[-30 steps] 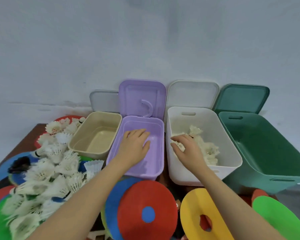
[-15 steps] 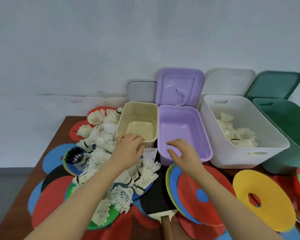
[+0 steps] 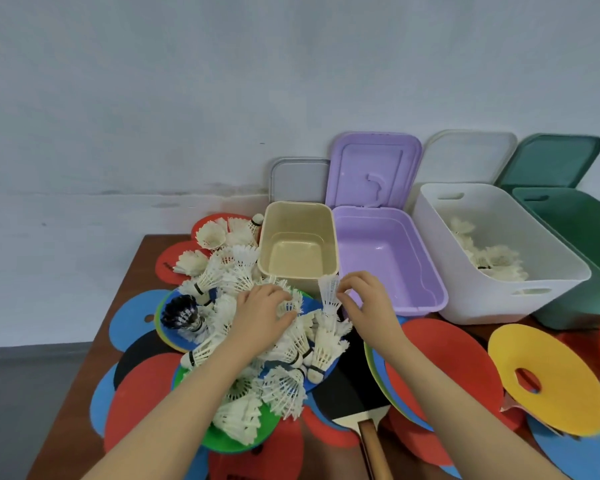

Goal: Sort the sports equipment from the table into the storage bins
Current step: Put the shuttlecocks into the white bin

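A heap of white shuttlecocks (image 3: 243,344) lies on coloured discs at the table's left. My left hand (image 3: 262,315) rests on top of the heap, fingers curled round white shuttlecocks. My right hand (image 3: 368,306) is just right of it and pinches an upright white plastic shuttlecock (image 3: 329,296) at the heap's edge. Behind them stand four open bins: beige (image 3: 267,233), purple (image 3: 426,268), white (image 3: 440,244) with several shuttlecocks (image 3: 492,261) inside, and green (image 3: 575,216).
A black shuttlecock (image 3: 182,311) sits at the heap's left. Flat discs cover the table: red (image 3: 440,362), yellow with a hole (image 3: 551,379), blue (image 3: 132,320). A paddle's wooden handle (image 3: 373,448) points toward me. Lids lean against the wall behind the bins.
Both hands came back from the bins to the shuttlecock heap; the left settled on the pile and the right took hold of an upright shuttlecock. The view swung left.
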`<action>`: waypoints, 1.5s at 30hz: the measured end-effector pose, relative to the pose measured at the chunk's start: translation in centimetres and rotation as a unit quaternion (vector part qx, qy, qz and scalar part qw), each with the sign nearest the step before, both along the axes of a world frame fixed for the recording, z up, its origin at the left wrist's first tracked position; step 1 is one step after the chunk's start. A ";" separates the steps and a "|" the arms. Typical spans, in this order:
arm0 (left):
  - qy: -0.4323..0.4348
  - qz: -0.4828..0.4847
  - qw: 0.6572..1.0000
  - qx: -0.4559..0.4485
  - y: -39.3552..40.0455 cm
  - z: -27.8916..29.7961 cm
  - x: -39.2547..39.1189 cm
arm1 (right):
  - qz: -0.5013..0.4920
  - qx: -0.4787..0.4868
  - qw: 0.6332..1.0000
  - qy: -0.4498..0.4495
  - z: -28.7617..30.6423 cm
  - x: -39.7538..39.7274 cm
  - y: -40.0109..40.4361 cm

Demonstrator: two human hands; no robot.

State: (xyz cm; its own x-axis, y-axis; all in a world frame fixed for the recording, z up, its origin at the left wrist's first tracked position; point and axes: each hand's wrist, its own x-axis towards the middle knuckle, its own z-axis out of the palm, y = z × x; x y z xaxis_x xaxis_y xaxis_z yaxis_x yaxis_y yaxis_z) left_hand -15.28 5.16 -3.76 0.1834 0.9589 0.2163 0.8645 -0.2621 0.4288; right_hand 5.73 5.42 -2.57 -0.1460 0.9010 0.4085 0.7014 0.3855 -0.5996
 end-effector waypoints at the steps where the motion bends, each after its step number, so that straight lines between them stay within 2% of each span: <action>1: -0.013 0.000 1.000 -0.004 0.2 -0.2 0.2 | -0.005 0.010 1.000 0.011 0.3 0.2 -0.1; 4: -0.040 0.000 0.999 0.010 0.7 -0.7 0.4 | -0.014 0.036 0.999 0.037 1.0 1.0 -0.2; 9: -0.112 0.015 0.989 0.092 1.1 0.1 1.2 | -0.023 0.044 0.998 0.049 1.6 2.6 -0.1; 14: -0.147 -0.015 0.972 0.184 2.5 3.1 3.5 | -0.026 0.059 0.995 0.074 2.2 4.5 0.8; 19: -0.179 -0.058 0.953 0.238 5.3 5.8 9.2 | -0.032 0.079 0.993 0.086 3.6 8.5 3.2; 26: -0.171 -0.127 0.932 0.292 10.7 7.9 20.3 | -0.066 0.121 0.988 0.069 5.6 18.0 7.0; 33: -0.113 -0.109 0.958 0.240 16.3 7.7 31.0 | -0.104 0.106 0.988 0.031 5.7 27.4 12.4; 39: -0.078 -0.068 0.969 0.223 21.3 7.7 36.1 | -0.133 0.078 0.988 0.005 4.8 33.1 17.4; 41: -0.042 -0.047 0.982 0.178 22.4 7.7 37.0 | -0.147 0.069 0.987 -0.011 4.7 34.3 18.8; 43: 0.009 -0.032 0.995 0.097 22.9 7.5 37.5 | -0.161 0.048 0.986 -0.025 4.5 35.2 19.8; 45: 0.048 -0.021 0.997 0.056 23.2 7.2 37.3 | -0.162 0.028 0.986 -0.029 4.3 35.5 20.4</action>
State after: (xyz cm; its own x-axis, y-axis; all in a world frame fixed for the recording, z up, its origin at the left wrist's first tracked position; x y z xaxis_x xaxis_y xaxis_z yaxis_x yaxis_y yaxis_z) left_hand 22.06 28.33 3.47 0.2488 0.9207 0.3007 0.8875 -0.3411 0.3099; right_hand 41.21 25.85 1.70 0.1202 0.8810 0.4576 0.8258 0.1672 -0.5386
